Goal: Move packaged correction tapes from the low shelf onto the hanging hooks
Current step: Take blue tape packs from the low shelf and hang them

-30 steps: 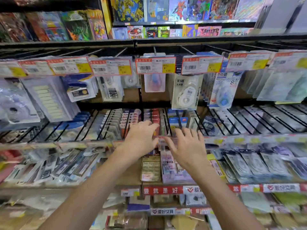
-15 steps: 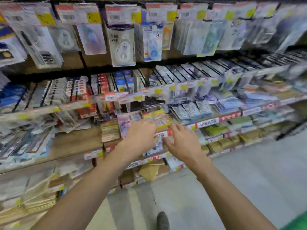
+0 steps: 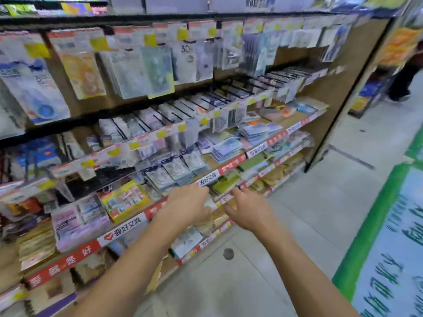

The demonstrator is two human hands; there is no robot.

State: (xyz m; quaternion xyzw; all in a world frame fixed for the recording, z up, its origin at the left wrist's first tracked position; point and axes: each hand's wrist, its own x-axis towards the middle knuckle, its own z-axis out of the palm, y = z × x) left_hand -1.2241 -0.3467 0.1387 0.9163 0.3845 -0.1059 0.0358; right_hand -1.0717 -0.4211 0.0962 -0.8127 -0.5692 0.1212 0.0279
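Stage: early, by the look of it. Nothing is seen being carried toward the hooks, so the picking-up step appears not yet done.

Left hand [image 3: 190,203]: reached out over the front edge of the low shelf [image 3: 231,161], back of the hand up, fingers bent downward. Whether anything is held under them cannot be told; the fingertips are hidden and the frame is blurred.

Right hand [image 3: 248,209]: held just beside the left, fingers spread and relaxed, nothing seen in its grip.

Tapes [image 3: 169,171]: flat packs, taken to be the correction tapes, are seen lying in overlapping rows on the low shelf, just beyond the left hand. None appears lifted.

Hooks [image 3: 142,123]: a row of black wire prongs is seen above the shelf, behind a strip of price tags [image 3: 160,135]. Many are already hung with packs; which one is meant for the tapes cannot be judged.

Upper row [image 3: 137,72]: larger packs are hung higher up, well apart from the hands.

Done: nothing that can be confirmed from this view.

Left: a pack is to be gripped, raised to a hook, and its hang-hole threaded on, then the same repeated for the remaining packs.

Risk: the packs overlap and look slippery, so more than one may be dragged off together.

Floor [image 3: 297,225]: pale tiles are seen to the right, with a green stripe [image 3: 375,225] beyond.
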